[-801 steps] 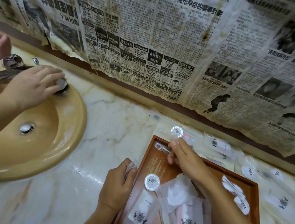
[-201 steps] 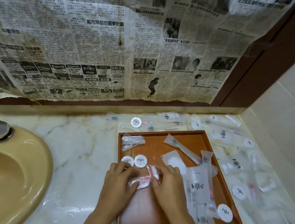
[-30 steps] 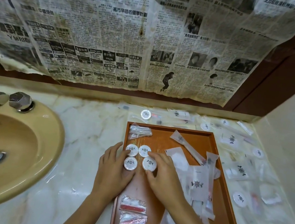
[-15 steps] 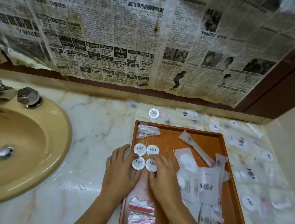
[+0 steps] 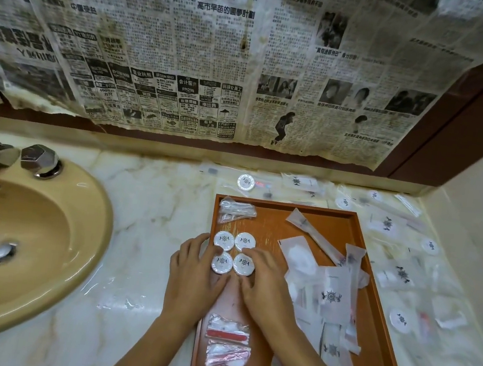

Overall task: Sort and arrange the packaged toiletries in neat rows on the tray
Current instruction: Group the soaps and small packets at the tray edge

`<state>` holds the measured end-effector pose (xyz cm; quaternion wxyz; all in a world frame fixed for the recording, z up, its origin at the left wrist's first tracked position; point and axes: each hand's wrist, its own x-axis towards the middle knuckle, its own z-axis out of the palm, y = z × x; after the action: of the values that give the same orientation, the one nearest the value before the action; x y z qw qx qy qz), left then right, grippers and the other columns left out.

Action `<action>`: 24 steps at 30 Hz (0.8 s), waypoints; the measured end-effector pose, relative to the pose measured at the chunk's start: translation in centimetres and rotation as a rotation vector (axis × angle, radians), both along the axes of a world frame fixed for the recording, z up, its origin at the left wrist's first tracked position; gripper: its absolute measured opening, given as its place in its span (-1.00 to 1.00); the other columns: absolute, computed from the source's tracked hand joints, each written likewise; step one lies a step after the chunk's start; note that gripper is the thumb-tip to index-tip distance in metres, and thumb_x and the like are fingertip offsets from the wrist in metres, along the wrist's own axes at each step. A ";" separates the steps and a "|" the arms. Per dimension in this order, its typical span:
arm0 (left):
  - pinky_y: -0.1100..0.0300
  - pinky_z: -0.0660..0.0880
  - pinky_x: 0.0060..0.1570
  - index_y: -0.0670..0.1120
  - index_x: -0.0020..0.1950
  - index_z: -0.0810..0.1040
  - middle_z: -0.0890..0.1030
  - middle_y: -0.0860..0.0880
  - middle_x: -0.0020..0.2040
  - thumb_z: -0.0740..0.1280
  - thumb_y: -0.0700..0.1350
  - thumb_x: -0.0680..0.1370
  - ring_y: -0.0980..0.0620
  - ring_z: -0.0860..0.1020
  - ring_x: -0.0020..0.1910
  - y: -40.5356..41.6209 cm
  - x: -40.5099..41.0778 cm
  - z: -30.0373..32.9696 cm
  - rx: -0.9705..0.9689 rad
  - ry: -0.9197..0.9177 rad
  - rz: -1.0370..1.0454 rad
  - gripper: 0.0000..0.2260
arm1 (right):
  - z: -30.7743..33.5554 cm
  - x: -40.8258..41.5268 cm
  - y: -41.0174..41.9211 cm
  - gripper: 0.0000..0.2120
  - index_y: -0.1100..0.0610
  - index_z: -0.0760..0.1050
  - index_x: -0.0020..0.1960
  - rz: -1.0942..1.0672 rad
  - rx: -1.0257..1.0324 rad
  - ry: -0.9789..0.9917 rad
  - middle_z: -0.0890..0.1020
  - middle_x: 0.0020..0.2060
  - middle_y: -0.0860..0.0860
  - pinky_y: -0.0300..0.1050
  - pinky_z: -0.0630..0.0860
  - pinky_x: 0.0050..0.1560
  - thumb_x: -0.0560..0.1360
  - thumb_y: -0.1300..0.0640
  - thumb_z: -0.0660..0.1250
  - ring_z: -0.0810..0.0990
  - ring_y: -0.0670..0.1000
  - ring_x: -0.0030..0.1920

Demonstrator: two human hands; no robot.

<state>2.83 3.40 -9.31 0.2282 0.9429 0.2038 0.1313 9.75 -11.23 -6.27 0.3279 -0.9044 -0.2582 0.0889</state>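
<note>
**Four soap discs squared up at the tray's left edge**

Yellowed newspaper sheets (image 5: 190, 51) cover the wall above a pale veined marble worktop (image 5: 148, 216). A tan oval ceramic basin (image 5: 8, 243) is set into the worktop's left end, with a chrome faceted tap knob (image 5: 39, 158) on its far rim. Toward the right end lies a rectangular orange-brown wooden tray (image 5: 380, 357), its long axis running from the worktop's front edge to its back edge.

A loose heap of translucent white sachets (image 5: 331, 298) lies overlapping along the tray's right side; a long narrow clear sachet (image 5: 313, 235) lies diagonally, pointing at the tray's far left corner. More clear packets (image 5: 401, 276) lie scattered on the worktop past the tray's right and far edges.

The left hand (image 5: 192, 281) lies across the tray's left rim, fingers straight, pressing the left side of a two-by-two block of round white soap discs (image 5: 233, 256). The right hand (image 5: 262, 288), fingers extended, presses the block's right side. Neither hand grips anything.

Two crumpled clear packets with red contents (image 5: 227, 342) sit one behind the other near the front left edge, long axes crosswise. A wrinkled clear packet (image 5: 234, 211) lies in the far left corner.
</note>
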 end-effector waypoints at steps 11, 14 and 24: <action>-0.06 0.39 0.25 0.03 0.19 0.57 0.48 -0.06 0.36 0.39 -0.04 0.51 -0.12 0.39 0.34 -5.6 -0.3 2.4 0.091 -0.024 -0.073 -0.74 | 1.8 -0.5 -9.1 -0.60 -0.07 0.45 0.32 -0.211 0.075 0.024 0.47 0.31 -0.17 -0.38 0.32 0.31 0.53 0.23 0.33 0.39 -0.21 0.31; 0.06 0.31 0.26 0.10 0.19 0.56 0.47 0.02 0.34 0.23 0.04 0.56 -0.03 0.36 0.34 -8.4 0.3 3.2 0.012 -0.049 -0.199 -0.76 | 1.9 -1.0 -12.3 -0.63 -0.06 0.49 0.28 -0.316 -0.007 -0.110 0.46 0.32 -0.14 -0.14 0.45 0.27 0.51 0.18 0.37 0.38 -0.10 0.35; 0.21 0.29 0.14 0.13 0.17 0.57 0.47 0.13 0.21 0.30 0.01 0.57 0.11 0.36 0.25 -14.5 -1.0 3.3 -0.074 0.050 -0.450 -0.81 | 1.3 -4.7 -18.5 -0.72 -0.14 0.49 0.18 -0.349 0.035 -0.032 0.48 0.07 -0.25 -0.19 0.52 0.09 0.51 0.11 0.34 0.45 -0.17 0.15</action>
<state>1.82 -11.15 -6.04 0.2812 0.9586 -0.0016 0.0459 5.04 -29.74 -4.94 0.3501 -0.9308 -0.1040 0.0116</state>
